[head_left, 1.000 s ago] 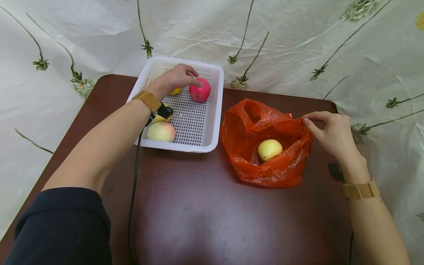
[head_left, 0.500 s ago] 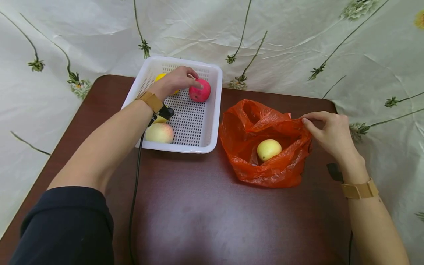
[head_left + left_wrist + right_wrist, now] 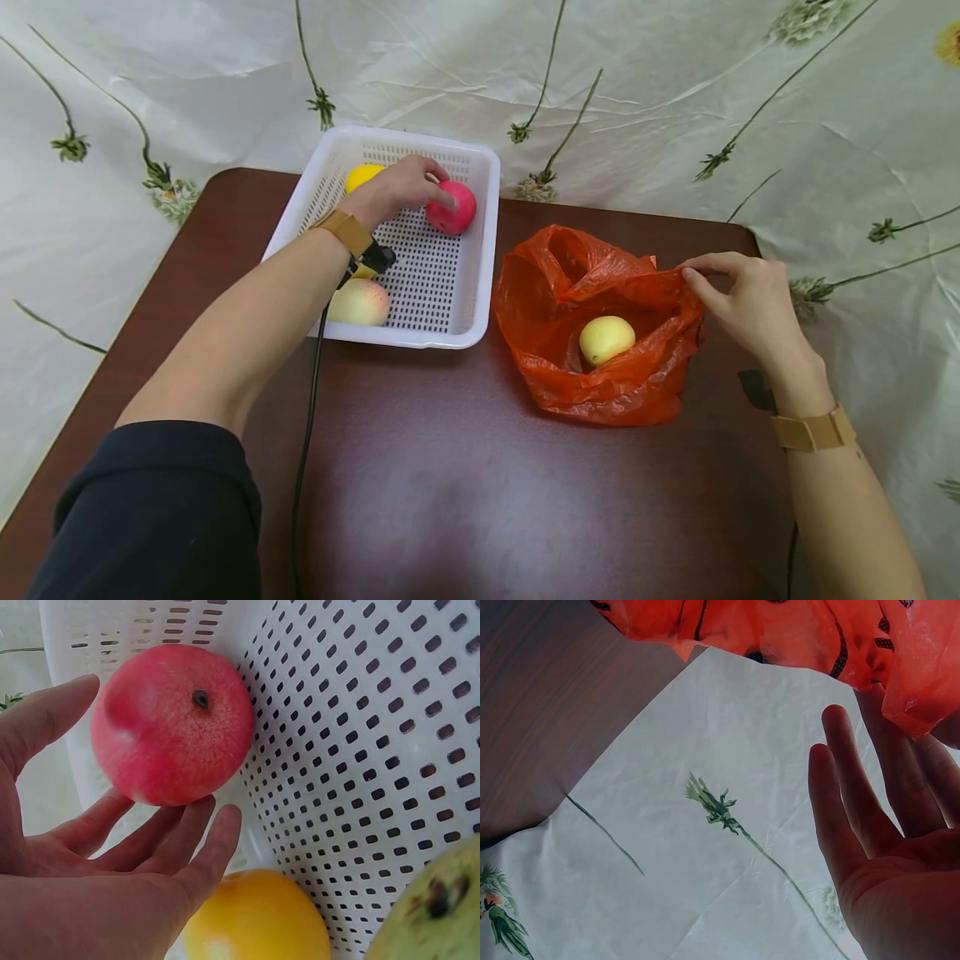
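Observation:
In the head view my left hand [image 3: 408, 183] reaches into a white perforated basket [image 3: 486, 250] and holds a pinkish-red round fruit [image 3: 459, 214]. The left wrist view has its thumb on one side of this fruit [image 3: 176, 727] and the other fingers curled under it. My right hand [image 3: 753, 304] pinches the right rim of a red plastic bag [image 3: 600, 400] between thumb and index finger, the bag's mouth open. A pale yellow fruit [image 3: 606, 340] sits inside the bag. The right wrist view shows the other fingers [image 3: 180, 832] of neither grip hidden fully.
Inside the basket lie a peach [image 3: 362, 302], a bright yellow fruit [image 3: 363, 177] and a yellow-green fruit [image 3: 439, 900], partly covered by the left forearm in the head view. A black cable [image 3: 306, 458] runs over the brown table [image 3: 480, 500]. Flower-print cloth [image 3: 660, 125] hangs behind.
My left hand and the pinkish-red fruit have shifted slightly right and nearer within the basket, uncovering more of the bright yellow fruit. The right hand keeps its pinch on the bag.

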Available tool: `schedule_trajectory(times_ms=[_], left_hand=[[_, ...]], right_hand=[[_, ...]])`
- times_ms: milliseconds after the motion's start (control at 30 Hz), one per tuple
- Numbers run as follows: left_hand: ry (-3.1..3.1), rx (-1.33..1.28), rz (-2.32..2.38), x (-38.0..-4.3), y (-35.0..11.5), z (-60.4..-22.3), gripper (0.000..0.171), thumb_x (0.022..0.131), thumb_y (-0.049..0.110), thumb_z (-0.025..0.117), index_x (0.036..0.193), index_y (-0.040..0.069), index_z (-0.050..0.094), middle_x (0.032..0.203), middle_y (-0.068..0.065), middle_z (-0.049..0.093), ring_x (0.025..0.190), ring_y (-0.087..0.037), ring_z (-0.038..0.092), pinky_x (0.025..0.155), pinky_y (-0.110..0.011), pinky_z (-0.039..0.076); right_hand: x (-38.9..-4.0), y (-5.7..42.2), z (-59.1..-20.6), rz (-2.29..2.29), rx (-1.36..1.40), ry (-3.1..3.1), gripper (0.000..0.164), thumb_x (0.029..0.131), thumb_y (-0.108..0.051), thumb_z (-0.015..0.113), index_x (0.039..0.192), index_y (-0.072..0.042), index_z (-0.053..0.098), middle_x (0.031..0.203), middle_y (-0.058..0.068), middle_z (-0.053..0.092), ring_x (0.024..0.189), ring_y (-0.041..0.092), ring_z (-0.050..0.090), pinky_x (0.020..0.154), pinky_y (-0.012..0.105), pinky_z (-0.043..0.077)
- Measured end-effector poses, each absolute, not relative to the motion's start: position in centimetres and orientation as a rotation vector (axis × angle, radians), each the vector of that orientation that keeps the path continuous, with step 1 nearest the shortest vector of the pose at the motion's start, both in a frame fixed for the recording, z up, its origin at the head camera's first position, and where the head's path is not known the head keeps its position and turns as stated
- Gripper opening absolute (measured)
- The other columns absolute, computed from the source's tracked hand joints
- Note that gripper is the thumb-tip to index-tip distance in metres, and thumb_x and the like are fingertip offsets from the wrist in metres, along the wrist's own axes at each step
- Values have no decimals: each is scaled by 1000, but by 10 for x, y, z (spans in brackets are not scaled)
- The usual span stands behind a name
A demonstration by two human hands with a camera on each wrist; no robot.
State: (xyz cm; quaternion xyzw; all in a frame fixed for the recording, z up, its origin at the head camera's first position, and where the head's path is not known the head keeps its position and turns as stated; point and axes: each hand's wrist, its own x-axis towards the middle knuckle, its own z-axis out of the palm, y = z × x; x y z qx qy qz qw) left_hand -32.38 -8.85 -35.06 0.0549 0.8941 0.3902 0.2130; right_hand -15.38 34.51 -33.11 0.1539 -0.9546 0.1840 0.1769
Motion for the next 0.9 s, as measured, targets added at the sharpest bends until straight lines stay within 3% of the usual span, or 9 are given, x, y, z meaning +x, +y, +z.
schedule_trajectory(times_ms=[433,667,900], left_hand=[[2435,192,1114,-323,-84,-357,71,82,23,73,141,2,38,135,-15,45,115,-28,42,98,-37,41],[2436,197,1106,-324,-82,-360,74,82,23,74,142,2,37,135,-14,46,116,-27,43,98,-34,40],[2433,174,1115,-324,-81,-365,75,81,24,75,143,5,37,134,-13,46,115,-27,44,97,-34,42]], right_hand=[[-158,345,-336,539,435,-2706,17,90,-24,65,99,-16,76,97,7,73,59,13,41,51,25,28],[-158,344,-335,534,435,-2697,16,90,-24,66,98,-16,76,96,8,73,51,11,34,45,24,25],[-157,344,-335,534,415,-2710,17,90,-26,65,99,-16,76,97,8,73,53,12,36,46,24,26]])
